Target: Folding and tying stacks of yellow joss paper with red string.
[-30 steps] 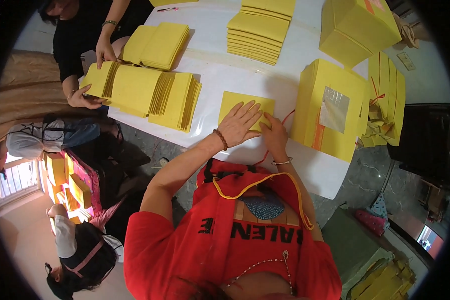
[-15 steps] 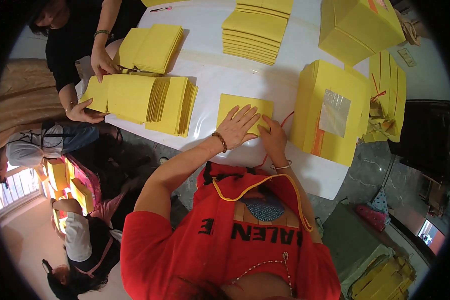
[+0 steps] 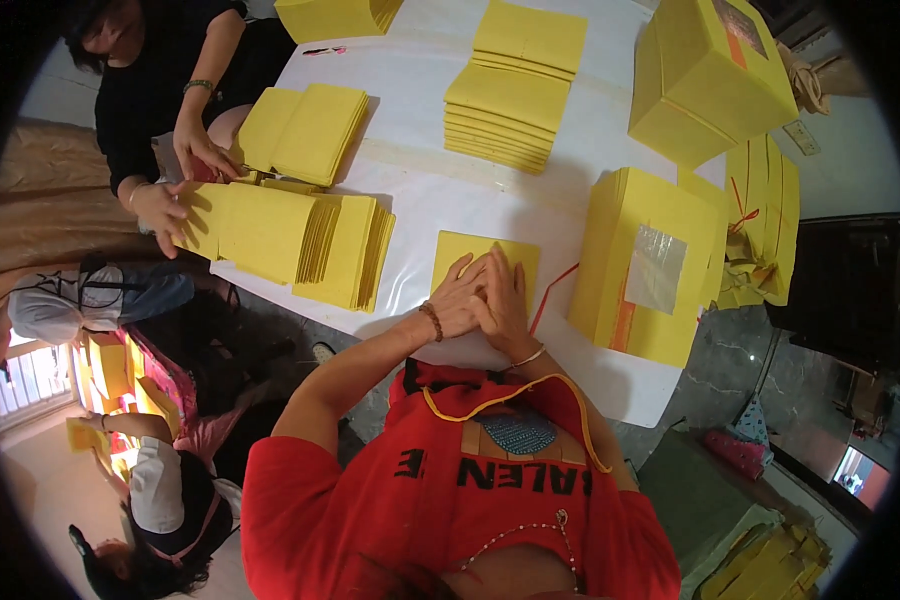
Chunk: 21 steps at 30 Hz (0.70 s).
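Note:
A square yellow paper piece (image 3: 456,249), seemingly folded, lies flat on the white-covered table in front of me. My left hand (image 3: 457,302) rests on its near part with the fingers stretched out. My right hand (image 3: 503,305) lies against the left one, fingers extended over the paper, partly hiding the left fingertips. Nothing shows gripped in either hand. The near edge of the piece is hidden under both hands. A thin red string (image 3: 554,297) runs along the table just right of them.
Yellow paper stacks stand left (image 3: 267,232) and at the far middle (image 3: 505,110). To the right are a bundle with a clear patch (image 3: 610,260) and a large yellow block (image 3: 705,90). Across the left corner a co-worker's hands (image 3: 160,212) handle papers. The table's near edge (image 3: 610,412) is close.
My right hand has moved from the paper's right edge onto its middle, beside my left hand. My left hand has drawn slightly nearer. The co-worker's near hand has opened over the stack.

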### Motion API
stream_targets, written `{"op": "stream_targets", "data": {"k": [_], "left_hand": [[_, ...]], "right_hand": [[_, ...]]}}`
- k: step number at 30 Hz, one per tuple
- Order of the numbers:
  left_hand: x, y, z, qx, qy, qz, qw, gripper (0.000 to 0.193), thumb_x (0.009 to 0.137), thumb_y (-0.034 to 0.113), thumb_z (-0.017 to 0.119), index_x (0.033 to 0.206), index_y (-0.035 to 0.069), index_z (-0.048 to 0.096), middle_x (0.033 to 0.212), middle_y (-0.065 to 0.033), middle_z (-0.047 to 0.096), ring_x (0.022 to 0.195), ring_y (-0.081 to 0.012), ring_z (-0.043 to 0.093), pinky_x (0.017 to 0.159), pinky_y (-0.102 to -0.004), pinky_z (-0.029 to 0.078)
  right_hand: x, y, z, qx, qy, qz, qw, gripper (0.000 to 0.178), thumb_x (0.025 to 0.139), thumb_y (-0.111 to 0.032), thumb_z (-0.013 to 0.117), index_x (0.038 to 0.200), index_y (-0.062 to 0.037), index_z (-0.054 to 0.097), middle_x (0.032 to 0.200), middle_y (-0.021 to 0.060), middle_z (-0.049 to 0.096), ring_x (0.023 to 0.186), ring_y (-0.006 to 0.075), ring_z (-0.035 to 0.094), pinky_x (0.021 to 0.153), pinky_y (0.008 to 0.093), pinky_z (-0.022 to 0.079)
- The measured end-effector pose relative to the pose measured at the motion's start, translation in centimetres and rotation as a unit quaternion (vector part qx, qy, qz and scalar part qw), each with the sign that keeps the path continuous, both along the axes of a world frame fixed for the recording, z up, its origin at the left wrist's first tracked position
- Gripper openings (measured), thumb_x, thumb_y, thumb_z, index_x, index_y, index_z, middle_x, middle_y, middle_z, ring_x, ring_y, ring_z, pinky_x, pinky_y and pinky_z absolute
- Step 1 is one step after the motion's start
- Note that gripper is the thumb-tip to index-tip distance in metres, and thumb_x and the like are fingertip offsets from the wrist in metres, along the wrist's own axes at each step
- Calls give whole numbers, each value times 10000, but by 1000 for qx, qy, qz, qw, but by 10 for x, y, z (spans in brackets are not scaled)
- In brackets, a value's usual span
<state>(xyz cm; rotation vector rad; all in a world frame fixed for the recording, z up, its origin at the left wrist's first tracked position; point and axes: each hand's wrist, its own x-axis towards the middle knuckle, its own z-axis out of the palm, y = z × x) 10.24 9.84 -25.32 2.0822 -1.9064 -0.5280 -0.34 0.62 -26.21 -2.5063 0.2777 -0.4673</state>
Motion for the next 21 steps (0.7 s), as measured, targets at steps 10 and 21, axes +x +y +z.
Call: {"op": "stream_targets", "data": {"k": [10, 21], "left_hand": [[9, 2, 1, -64, 525, 373, 762, 436, 747, -11, 383, 1173, 40, 463, 1313, -146, 388, 1133, -300, 464, 963, -350, 325], [18, 8, -17, -65, -110, 202, 971, 483, 892, 364, 408, 1331, 166, 370, 1399, -131, 281, 1302, -294, 228, 1034, -484, 147]], "right_hand": [[8, 9, -6, -11, 47, -52, 997, 635, 847, -326, 482, 1320, 47, 278, 1351, 214, 333, 1272, 322, 299, 1007, 559, 167], [10, 7, -9, -56, 70, -35, 995, 585, 820, -321, 527, 1276, 15, 382, 1371, 155, 326, 1283, 278, 285, 1004, 559, 184]]}}
